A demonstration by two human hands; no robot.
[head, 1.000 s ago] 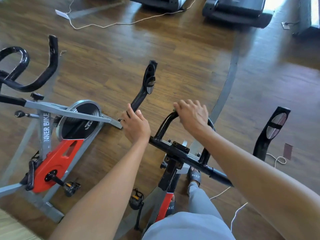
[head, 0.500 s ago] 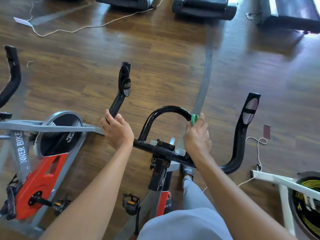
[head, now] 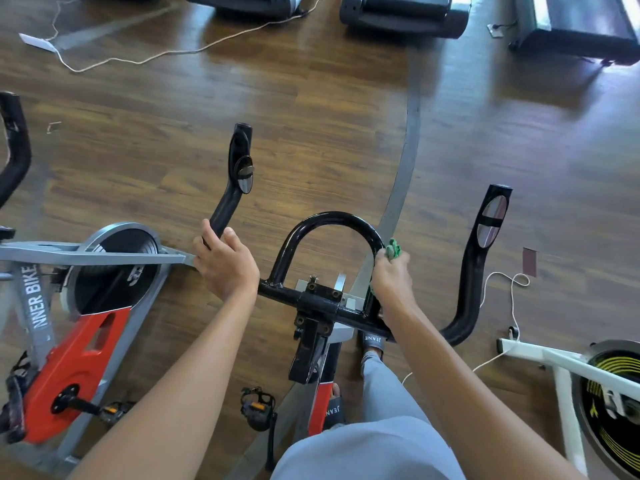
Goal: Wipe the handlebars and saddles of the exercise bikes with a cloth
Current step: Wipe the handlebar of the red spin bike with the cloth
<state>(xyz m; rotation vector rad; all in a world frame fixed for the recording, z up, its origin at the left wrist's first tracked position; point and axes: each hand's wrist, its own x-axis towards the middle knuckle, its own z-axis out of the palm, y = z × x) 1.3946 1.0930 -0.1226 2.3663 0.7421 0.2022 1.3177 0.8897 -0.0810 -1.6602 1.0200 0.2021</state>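
At my far left stands a red bike [head: 69,368] with a grey frame, its flywheel [head: 114,268] facing me and one black bar end [head: 15,147] curving up at the edge of view. Its pedal [head: 114,408] sits low, close to the wood floor [head: 311,116]. Next comes my left hand [head: 225,265], fingers curled round the left horn [head: 235,174] of my bike's handlebars, gripping it low down where the horn bends toward the crossbar [head: 332,306]. A silvery oval pad shows higher up on that horn. In the middle, the black loop [head: 332,220] of the handlebars rises from the crossbar, with the stem [head: 308,348] dropping below it and another pedal [head: 258,408] beneath. My right hand [head: 393,278] is closed round the right side of that loop, pinching a green cloth [head: 394,249] against the tube; only a small bunch of the cloth pokes out above my knuckles, the rest is hidden under my fingers. Below my arms are my grey trousers [head: 367,448] and a sandalled foot [head: 372,341]. Farther right, the right horn [head: 481,258] sweeps up, untouched, with its own oval pad. A white cord [head: 512,306] loops over the floor beside it, and at the far right stands a white bike [head: 561,368] with a black-and-yellow wheel. Along the top edge lie dark treadmill bases [head: 401,12].
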